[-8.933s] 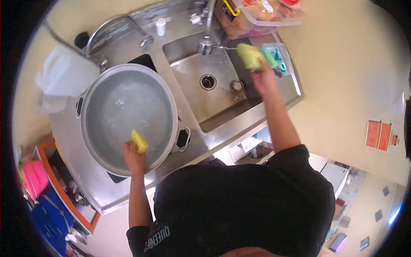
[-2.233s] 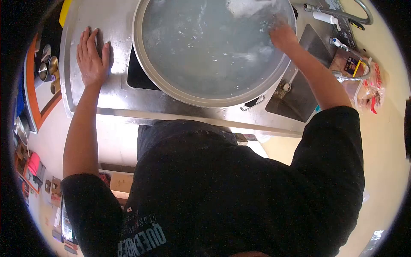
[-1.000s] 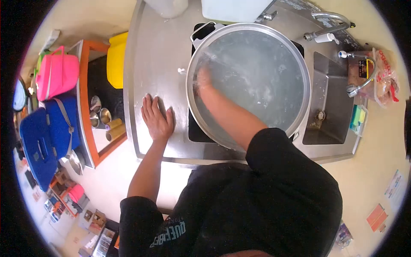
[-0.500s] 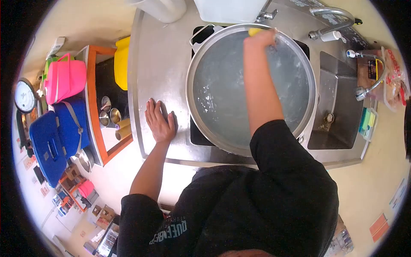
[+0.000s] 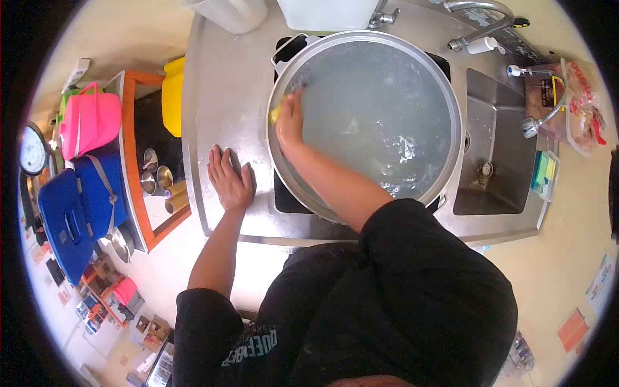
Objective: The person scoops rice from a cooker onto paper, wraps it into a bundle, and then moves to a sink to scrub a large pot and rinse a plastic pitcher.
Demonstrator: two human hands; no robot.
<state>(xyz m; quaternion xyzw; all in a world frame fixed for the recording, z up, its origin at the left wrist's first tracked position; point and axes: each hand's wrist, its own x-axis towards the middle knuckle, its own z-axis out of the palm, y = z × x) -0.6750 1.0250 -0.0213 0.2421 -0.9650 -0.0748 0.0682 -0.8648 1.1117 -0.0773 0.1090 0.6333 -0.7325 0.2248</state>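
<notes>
Two hands, well apart: my left hand (image 5: pixel 231 185) is spread flat on the worktop (image 5: pixel 238 97); my right hand (image 5: pixel 291 124) holds the yellow sponge (image 5: pixel 276 115) against the left rim of the pot (image 5: pixel 458 126), swung over from the far side, so the rubbing has shifted here.

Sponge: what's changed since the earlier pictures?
The right hand has moved the sponge from the far rim of the pot to its left rim. The left hand, first holding one, has let go and lies flat on the counter. The pot stays beside the sink.
</notes>
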